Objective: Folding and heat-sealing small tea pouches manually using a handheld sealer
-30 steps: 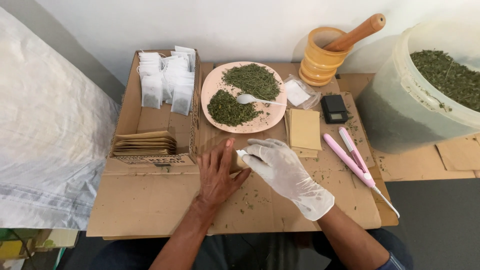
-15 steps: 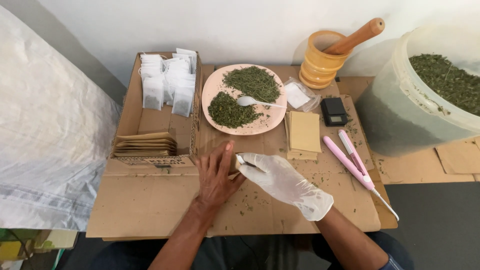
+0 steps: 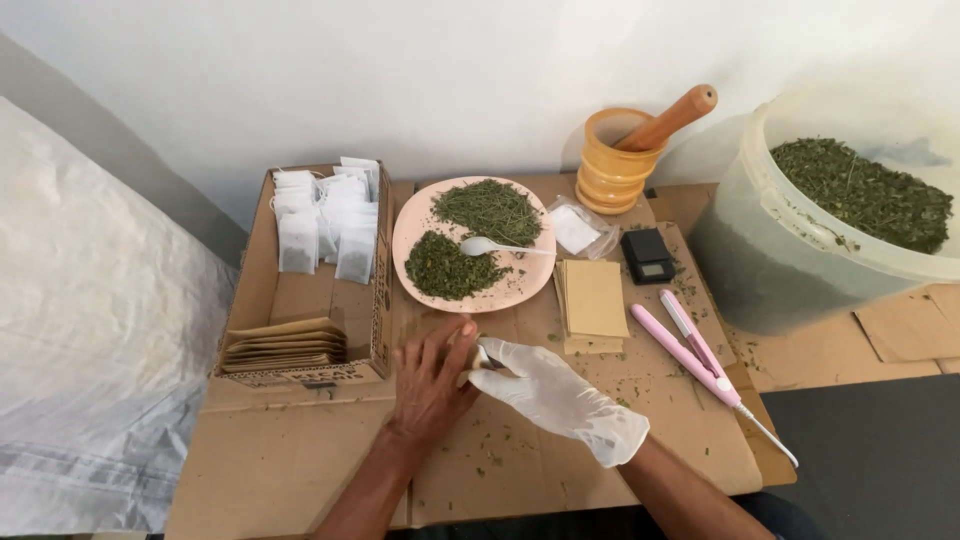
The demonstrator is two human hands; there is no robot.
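My bare left hand (image 3: 430,385) and my white-gloved right hand (image 3: 555,395) meet over the cardboard sheet (image 3: 300,470), just below the pink plate (image 3: 415,225). Together they hold a small tan packet (image 3: 467,350), which their fingers mostly hide. The left fingers lie over it and the gloved fingertips pinch its right end. On the plate are two heaps of dried green herb (image 3: 487,210) and a white spoon (image 3: 480,246). A stack of tan paper envelopes (image 3: 594,300) lies just right of the plate, beyond my right hand.
At left an open cardboard box (image 3: 255,290) holds white filled sachets (image 3: 320,225) and tan envelopes (image 3: 285,345). A pink flat iron (image 3: 690,352), a small black scale (image 3: 647,256), a wooden mortar with pestle (image 3: 615,165) and a big tub of dried herb (image 3: 850,200) stand right.
Both hands stay together on the packet with only small finger movement. The view has tilted, so everything sits a little lower in the picture.
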